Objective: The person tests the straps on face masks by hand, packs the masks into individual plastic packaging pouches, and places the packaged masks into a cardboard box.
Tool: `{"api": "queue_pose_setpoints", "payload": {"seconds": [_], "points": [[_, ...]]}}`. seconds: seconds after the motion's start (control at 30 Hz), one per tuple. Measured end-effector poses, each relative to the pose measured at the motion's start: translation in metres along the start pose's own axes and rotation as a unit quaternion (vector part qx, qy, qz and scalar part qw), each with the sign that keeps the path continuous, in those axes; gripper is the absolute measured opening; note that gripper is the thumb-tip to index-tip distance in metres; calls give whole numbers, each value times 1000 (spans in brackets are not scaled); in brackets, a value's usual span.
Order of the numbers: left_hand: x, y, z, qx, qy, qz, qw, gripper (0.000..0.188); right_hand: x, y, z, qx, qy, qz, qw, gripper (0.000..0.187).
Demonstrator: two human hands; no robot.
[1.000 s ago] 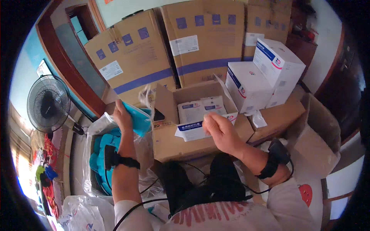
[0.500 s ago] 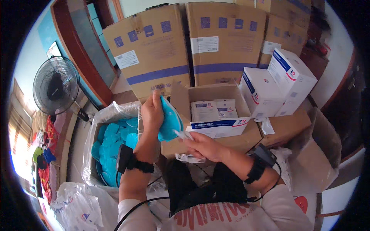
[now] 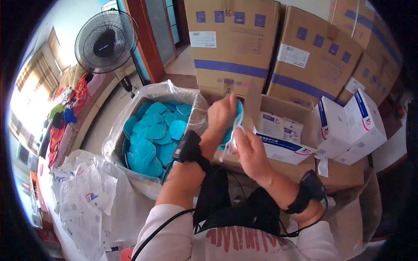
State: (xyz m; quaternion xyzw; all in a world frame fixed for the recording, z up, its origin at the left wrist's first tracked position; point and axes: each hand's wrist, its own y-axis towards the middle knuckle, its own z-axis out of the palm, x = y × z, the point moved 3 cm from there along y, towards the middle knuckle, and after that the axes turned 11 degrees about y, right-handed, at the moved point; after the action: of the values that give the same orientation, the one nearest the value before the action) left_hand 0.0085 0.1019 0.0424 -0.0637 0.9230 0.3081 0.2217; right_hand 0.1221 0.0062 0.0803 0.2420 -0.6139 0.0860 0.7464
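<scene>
My left hand is closed on the edge of a teal face mask, which is turned almost edge-on. Close against the mask's lower side, my right hand pinches white elastic straps, their ends dangling below the fingers. Part of the mask is hidden behind both hands. To the left stands a plastic-lined carton heaped with loose teal masks. On the right, an open white and blue box holds several white packets.
Two closed white boxes stand at the right on a low brown carton. Tall brown cartons line the back. A black fan rises at the far left. Clear plastic bags lie at the near left.
The view has swung left, so things sit further right in it. My right hand has come up closer to the mask, and the mask has turned from broadside to nearly edge-on.
</scene>
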Motion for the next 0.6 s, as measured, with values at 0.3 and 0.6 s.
{"api": "queue_pose_setpoints", "payload": {"seconds": [0.3, 0.6], "points": [[165, 5, -55, -193, 128, -238, 943, 51, 34, -96, 17, 360, 129, 24, 924, 23], [329, -23, -63, -178, 100, -304, 930, 53, -43, -141, -189, -258, -8, 331, 908, 26]]}}
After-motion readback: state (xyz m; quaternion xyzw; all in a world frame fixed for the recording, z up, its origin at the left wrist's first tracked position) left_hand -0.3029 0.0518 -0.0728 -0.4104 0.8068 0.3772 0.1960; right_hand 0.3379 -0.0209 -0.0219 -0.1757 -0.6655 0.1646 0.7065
